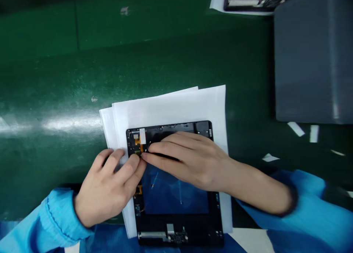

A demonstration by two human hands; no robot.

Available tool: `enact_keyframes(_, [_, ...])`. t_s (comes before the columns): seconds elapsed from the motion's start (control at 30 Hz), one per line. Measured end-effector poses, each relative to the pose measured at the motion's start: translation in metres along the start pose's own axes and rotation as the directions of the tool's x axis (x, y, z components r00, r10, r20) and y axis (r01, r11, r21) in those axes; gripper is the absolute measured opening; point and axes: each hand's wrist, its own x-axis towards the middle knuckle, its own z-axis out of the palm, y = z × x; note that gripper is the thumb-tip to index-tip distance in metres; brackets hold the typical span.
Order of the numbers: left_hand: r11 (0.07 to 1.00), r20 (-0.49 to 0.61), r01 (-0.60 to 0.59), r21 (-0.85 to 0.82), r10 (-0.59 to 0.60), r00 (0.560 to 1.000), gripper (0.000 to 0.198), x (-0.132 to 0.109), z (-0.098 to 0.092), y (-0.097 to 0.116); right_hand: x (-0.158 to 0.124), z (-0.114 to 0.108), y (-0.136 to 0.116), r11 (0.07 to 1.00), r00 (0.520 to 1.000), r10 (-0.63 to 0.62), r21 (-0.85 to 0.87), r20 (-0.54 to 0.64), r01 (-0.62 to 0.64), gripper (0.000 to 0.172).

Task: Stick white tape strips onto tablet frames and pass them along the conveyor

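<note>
An opened tablet (pixel 176 205) lies on white sheets (pixel 176 98), its inside facing up, with dark frame, blue-reflecting middle panel and small electronic parts. My left hand (pixel 110 187) is at its left edge, fingers bent and closed, thumb and index tips by an orange flex cable (pixel 137 139). My right hand (pixel 190 157) reaches across the upper part from the right, its fingertips pressed together and meeting the left ones near the cable. Whatever small piece is between the fingertips is hidden. A white sticker (pixel 142 136) sits just above them on the tablet.
The green table (pixel 68 76) spreads around the sheets. At the right stands a large grey box-like object (pixel 311 62), with several white paper scraps (pixel 314 133) below it. Another opened device (pixel 248 1) lies on white paper at the top right.
</note>
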Motion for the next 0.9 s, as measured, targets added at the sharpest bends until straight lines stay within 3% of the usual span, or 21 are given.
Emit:
enact_keyframes(0.17, [1.0, 0.004, 0.003, 0.0, -0.003, 1.0, 0.034, 0.0, 0.0, 0.0, 0.001, -0.004, 0.003, 1.0, 0.999, 0.002, -0.001, 0.049, -0.002, 0.02])
enact_keyframes(0.33, [1.0, 0.013, -0.002, -0.005, 0.002, 1.0, 0.035, 0.002, -0.001, 0.0, 0.002, -0.005, 0.006, 0.999, 1.0, 0.028, 0.028, 0.001, -0.028, 0.019])
enact_keyframes(0.6, [1.0, 0.003, -0.003, -0.005, 0.003, 1.0, 0.035, 0.001, -0.001, 0.0, 0.007, -0.008, 0.01, 0.999, 0.995, -0.021, -0.036, 0.095, 0.025, 0.028])
enact_keyframes(0.9, [1.0, 0.011, -0.006, 0.002, 0.006, 1.0, 0.036, 0.001, -0.001, 0.0, 0.01, -0.011, 0.015, 0.996, 0.99, -0.088, -0.017, 0.111, 0.091, 0.031])
